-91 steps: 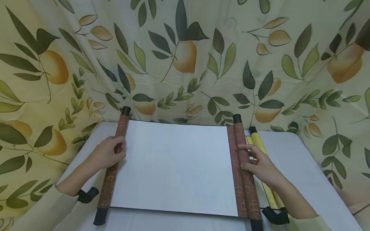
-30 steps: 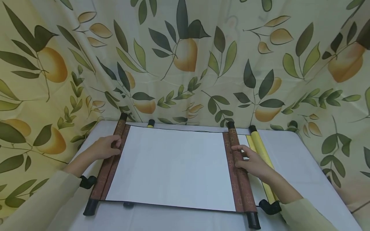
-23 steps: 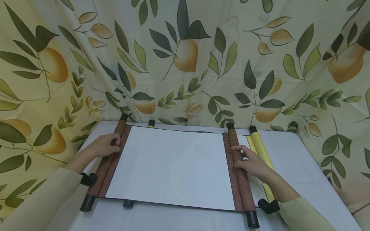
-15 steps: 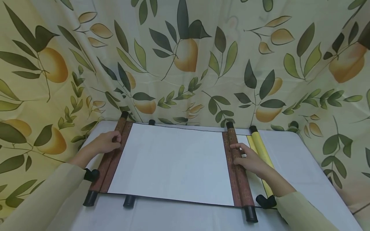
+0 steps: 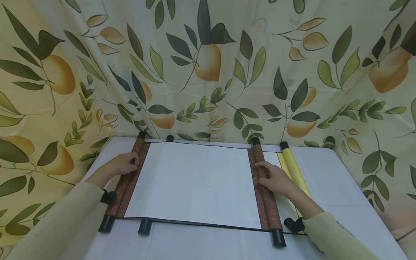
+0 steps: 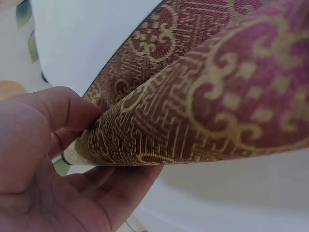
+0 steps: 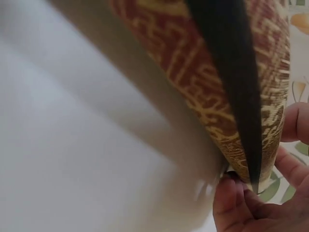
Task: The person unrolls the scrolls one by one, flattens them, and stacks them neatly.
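Note:
A blank white scroll (image 5: pixel 195 180) with red-brown brocade ends and black knobs lies spread between my hands. My left hand (image 5: pixel 121 164) holds its left roller (image 5: pixel 122 186); in the left wrist view, thumb and fingers go round the patterned brocade (image 6: pixel 159 111). On the other side my right hand (image 5: pixel 277 180) grips the right roller (image 5: pixel 269 206) between thumb and fingers. The right wrist view shows the brocade roller (image 7: pixel 193 82) from below with fingers (image 7: pixel 227 203) around its edge. Under the white scroll lies a yellow scroll (image 5: pixel 295 169), mostly covered.
Both scrolls are over a white-covered table (image 5: pixel 344 187). A black knob (image 5: pixel 145 226) of the lower scroll sticks out at the front left. A leaf-and-fruit print curtain (image 5: pixel 208 72) hangs behind the table. Black wrist cameras (image 5: pixel 294 224) sit at both sleeves.
Over three seconds a brocade strip has appeared beside the left roller, and the lower scroll's left knobs have come into view. The right roller and right hand have shifted left; both hands keep their grip.

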A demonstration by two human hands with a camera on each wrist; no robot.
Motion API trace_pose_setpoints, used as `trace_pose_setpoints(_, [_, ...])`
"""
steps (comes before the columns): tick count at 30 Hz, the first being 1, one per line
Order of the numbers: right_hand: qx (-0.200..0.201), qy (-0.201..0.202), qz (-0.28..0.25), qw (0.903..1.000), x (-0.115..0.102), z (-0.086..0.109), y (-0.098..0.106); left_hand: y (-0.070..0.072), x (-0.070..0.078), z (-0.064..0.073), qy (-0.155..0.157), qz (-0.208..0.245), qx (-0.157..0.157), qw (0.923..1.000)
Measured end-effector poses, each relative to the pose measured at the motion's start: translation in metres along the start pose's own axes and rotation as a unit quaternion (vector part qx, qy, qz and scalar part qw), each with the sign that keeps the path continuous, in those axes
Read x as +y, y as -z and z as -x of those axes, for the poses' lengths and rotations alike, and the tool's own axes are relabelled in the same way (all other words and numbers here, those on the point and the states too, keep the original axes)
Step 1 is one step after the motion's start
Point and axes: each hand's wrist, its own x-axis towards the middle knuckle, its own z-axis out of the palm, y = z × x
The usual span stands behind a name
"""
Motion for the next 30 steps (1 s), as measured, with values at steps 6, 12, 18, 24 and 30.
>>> trace_pose_setpoints(6, [0.03,0.009,0.093,0.9952,0.001,0.003,-0.006,-0.01,0.0,-0.003,0.004,-0.059,0.012,0.9982])
trace_pose_setpoints(12, [0.036,0.022,0.132,0.9904,0.001,0.014,-0.006,-0.015,0.001,0.002,0.01,-0.07,0.027,0.9971])
trace_pose_setpoints(18, [0.072,0.05,0.104,0.9906,-0.006,0.035,-0.003,-0.018,0.032,0.03,-0.037,-0.037,0.14,0.9888])
trace_pose_setpoints(24, [0.13,0.105,0.128,0.9775,-0.027,0.051,-0.002,-0.028,0.087,0.051,-0.135,-0.004,0.274,0.9522])
trace_pose_setpoints(30, [0.179,0.134,0.241,0.9444,-0.043,0.055,-0.001,-0.037,0.111,0.052,-0.166,-0.084,0.346,0.9195])
